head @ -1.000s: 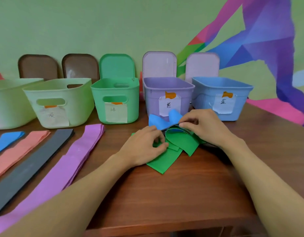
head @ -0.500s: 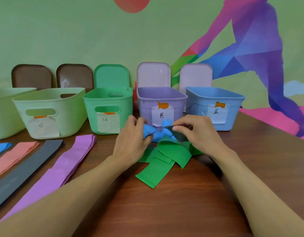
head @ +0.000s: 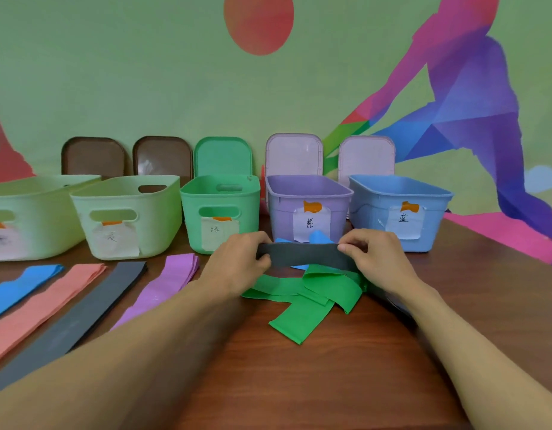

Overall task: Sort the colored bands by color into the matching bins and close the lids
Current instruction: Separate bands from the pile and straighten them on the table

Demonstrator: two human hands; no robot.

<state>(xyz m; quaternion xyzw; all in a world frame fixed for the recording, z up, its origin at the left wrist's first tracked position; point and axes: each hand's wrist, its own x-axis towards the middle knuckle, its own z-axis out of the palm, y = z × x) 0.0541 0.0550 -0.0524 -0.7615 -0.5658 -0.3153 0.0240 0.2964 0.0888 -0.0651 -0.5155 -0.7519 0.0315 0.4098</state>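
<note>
Bins [head: 190,209] line a brown surface [head: 330,383] below a muralled wall [head: 113,72]; at centre, left hand [head: 237,265] and right hand [head: 378,263] fingers [head: 350,248] pinch a grey band [head: 302,254] above green bands [head: 299,294].

Centre frame, a grey band [head: 302,256] stretches flat and level just above the crumpled green bands [head: 299,301], with open bins [head: 220,200] lined up behind, lids [head: 223,156] standing upright.

Worn at head height, wide-angle, facing forward and down across the counter [head: 346,383] toward the wall [head: 144,72] at 12 o'clock; close in, edges seemingly bowed.
</note>
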